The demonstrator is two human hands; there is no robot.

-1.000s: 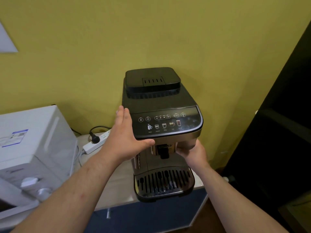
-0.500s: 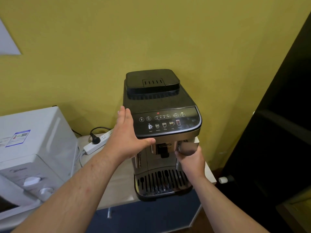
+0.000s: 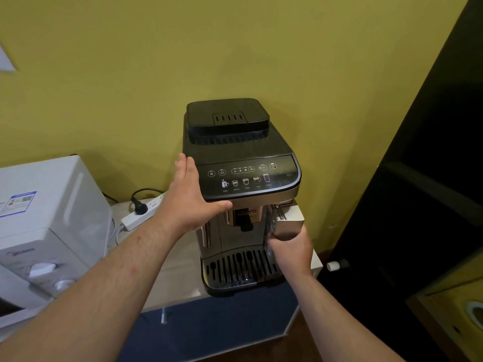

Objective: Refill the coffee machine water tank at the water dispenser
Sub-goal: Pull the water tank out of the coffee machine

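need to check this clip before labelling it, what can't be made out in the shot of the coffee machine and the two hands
- Water level: the tank shows only its front corner in the head view; the coffee machine hides the rest.
- Right hand: its fingers sit under the tank, so the grip is unclear.
- Button labels on the panel: too small to read.
- Microwave: cut off by the left edge.
- Water dispenser: not seen in this view.

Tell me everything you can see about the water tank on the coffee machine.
The water tank has a shiny metallic front and a pale top. It sits at the front right of the coffee machine, below the control panel, and sticks out forward, partly drawn out. The right hand grips it from below. Its water level is hidden.
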